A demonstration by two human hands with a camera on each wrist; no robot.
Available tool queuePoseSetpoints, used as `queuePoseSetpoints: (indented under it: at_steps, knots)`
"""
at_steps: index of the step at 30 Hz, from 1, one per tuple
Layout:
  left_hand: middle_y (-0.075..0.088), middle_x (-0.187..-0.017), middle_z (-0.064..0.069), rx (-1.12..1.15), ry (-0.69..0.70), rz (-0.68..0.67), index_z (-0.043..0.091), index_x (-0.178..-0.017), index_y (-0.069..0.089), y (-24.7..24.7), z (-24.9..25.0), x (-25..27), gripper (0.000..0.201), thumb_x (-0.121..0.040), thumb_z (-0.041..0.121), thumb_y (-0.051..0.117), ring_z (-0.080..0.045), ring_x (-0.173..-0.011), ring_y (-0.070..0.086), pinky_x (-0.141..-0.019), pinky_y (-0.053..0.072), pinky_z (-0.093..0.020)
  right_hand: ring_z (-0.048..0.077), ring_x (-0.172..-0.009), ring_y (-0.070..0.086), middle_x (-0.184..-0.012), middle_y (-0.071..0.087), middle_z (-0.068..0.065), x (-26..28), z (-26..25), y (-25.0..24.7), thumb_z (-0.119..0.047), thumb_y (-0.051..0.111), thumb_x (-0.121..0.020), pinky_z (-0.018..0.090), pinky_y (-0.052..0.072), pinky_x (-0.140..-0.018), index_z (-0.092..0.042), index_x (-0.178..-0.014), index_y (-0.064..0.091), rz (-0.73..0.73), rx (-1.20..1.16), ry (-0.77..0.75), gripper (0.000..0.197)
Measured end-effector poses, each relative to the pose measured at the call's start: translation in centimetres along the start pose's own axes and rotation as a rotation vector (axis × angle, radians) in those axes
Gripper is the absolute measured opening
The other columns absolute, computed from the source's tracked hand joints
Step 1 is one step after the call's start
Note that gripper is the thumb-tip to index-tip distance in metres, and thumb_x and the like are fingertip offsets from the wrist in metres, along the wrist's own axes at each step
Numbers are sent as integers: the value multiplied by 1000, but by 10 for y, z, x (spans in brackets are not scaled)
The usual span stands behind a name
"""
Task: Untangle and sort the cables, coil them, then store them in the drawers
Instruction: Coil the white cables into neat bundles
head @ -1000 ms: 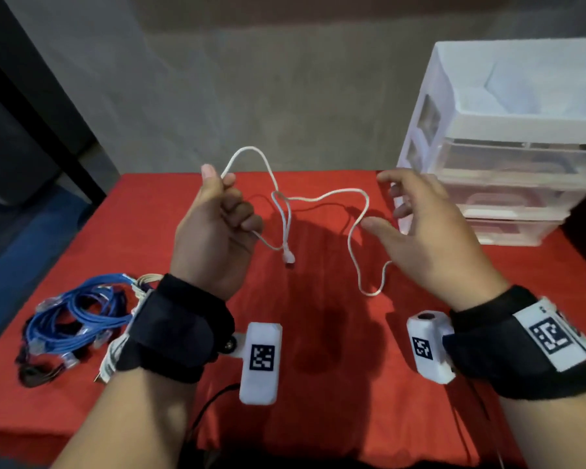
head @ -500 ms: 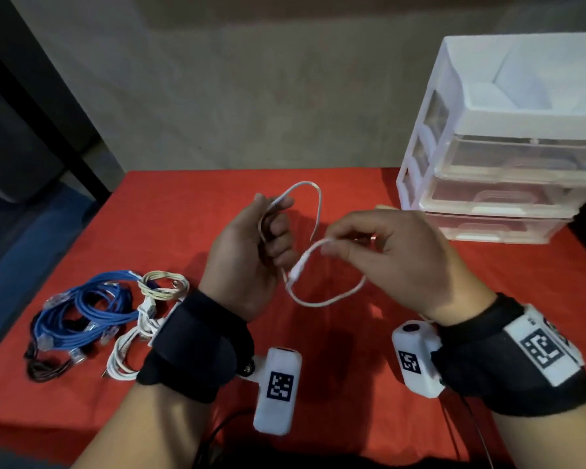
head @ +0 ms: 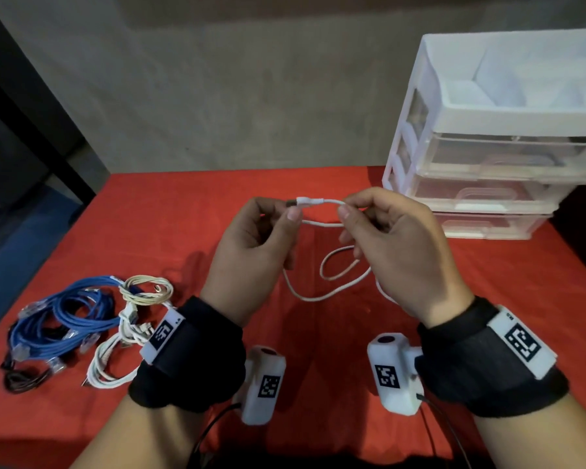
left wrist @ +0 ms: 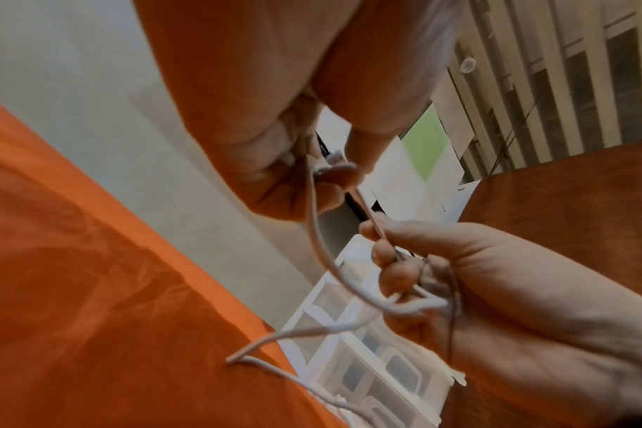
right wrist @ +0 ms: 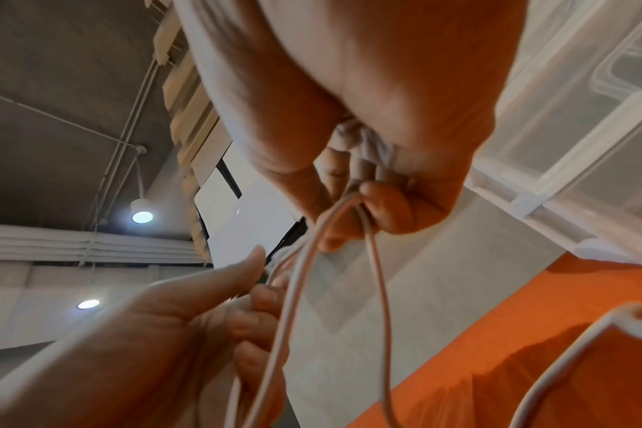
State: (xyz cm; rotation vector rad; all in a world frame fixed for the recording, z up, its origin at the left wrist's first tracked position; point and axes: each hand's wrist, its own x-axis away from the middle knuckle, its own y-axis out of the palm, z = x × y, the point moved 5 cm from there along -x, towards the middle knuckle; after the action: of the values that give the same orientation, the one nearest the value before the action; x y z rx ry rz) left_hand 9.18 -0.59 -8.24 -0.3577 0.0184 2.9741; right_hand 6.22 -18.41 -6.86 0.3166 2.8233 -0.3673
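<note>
A thin white cable [head: 332, 289] hangs in loops between both hands above the red table [head: 183, 211]. My left hand [head: 257, 242] pinches the cable's plug end [head: 307, 201] between thumb and fingers; the same pinch shows in the left wrist view [left wrist: 334, 162]. My right hand [head: 393, 245] pinches the cable [right wrist: 352, 199] a short way along from the plug, with loops [right wrist: 381, 289] hanging under it. The white drawer unit [head: 487, 184] stands at the back right with its drawers closed.
At the table's left lie a blue cable bundle [head: 65, 313], a beige coil [head: 146, 289], a white cable bunch [head: 115, 360] and a small black cable [head: 21, 377]. A grey wall [head: 251, 96] runs behind the table.
Both hands came together and rose slightly. The right hand, open a second ago, now pinches the cable near the plug, which the left hand took hold of; the long loose loop has shortened.
</note>
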Motion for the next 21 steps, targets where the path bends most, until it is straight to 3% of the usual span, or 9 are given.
queuePoseSetpoints:
  at_steps: [3,5,8,12,16,19,21]
  knots:
    - [59,-74,2,-11,83,45,9,-111,55,-3,4,1,20,-94,17,59,-14,-63,54,-58,45,-31,11,-57,57,-67,69,5,0,2,-2,-14,64,-99,30,48,-60,-23,-106,76,10,4,45,17]
    - [61,-80,5,-102,164,48,10,-114,56,-3,7,2,17,-97,13,56,-12,-67,57,-62,46,-33,8,-57,56,-66,67,3,2,-1,-1,-13,61,-99,27,47,-58,-25,-101,78,-6,50,44,21]
    - [64,-82,8,-230,195,42,15,-106,63,-6,5,0,10,-102,11,54,-8,-67,58,-65,48,-30,9,-59,54,-68,65,-2,3,-2,2,-15,59,-100,29,45,-60,-27,-92,79,-99,56,98,25]
    - [64,-76,5,-128,5,-84,8,-99,62,-3,1,2,15,-105,7,48,-10,-66,59,-64,50,-27,7,-67,59,-75,67,-3,6,-6,4,-17,56,-103,20,44,-65,-27,-96,79,-266,2,124,26]
    - [64,-76,-12,105,-296,-266,12,-94,61,10,-2,10,27,-101,1,37,-23,-69,59,-67,54,-39,3,-75,67,-75,70,-3,6,-9,4,-18,57,-103,20,50,-74,-27,-99,79,-314,96,33,24]
    - [55,-67,-5,218,-399,-305,16,-90,61,14,-1,11,24,-101,13,39,-18,-57,50,-63,50,-35,-2,-70,63,-74,70,-2,7,-11,4,-17,58,-103,15,46,-70,-23,-102,77,-358,85,27,20]
    - [43,-65,2,263,-409,-302,17,-93,58,14,3,12,16,-99,26,48,-11,-55,39,-60,48,-31,2,-73,65,-79,71,0,7,-13,5,-21,60,-102,18,48,-70,-23,-107,75,-392,69,12,16]
